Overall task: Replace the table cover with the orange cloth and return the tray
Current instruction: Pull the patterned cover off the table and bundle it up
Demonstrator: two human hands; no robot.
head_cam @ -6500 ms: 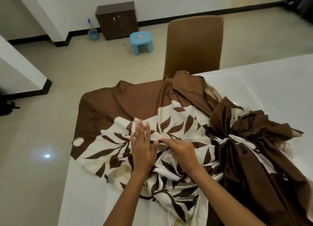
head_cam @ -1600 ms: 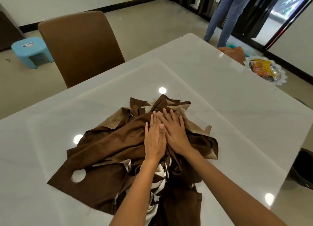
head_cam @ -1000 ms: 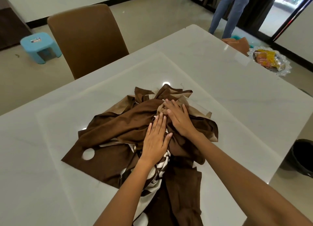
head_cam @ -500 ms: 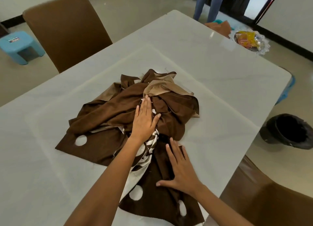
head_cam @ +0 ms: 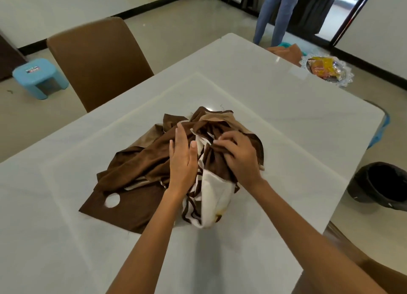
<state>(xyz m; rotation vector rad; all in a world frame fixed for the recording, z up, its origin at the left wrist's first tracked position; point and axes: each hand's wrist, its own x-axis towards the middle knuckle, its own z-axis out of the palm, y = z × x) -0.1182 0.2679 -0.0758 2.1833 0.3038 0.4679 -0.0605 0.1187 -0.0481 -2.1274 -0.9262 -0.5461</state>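
Note:
The brown and white leaf-print table cover [head_cam: 136,161] lies bunched in a heap in the middle of the white table [head_cam: 275,99]. My left hand [head_cam: 182,159] rests flat on the heap with straight fingers. My right hand [head_cam: 240,155] sits on the right side of the heap, fingers curled into a fold of the brown cloth. An orange cloth [head_cam: 288,53] shows beyond the table's far corner. A lace-edged tray [head_cam: 328,70] with packaged items stands next to it, also past the table edge.
A brown chair [head_cam: 97,60] stands at the table's far left side, a blue stool [head_cam: 39,77] behind it. A person's legs in jeans [head_cam: 273,13] are near the doorway. A black bin [head_cam: 383,185] sits on the floor at right. Another chair back [head_cam: 356,263] is at bottom right.
My right hand has lifted the cover's near flap from the table and folded it up onto the heap, showing its white side. My left hand stayed pressed on the heap.

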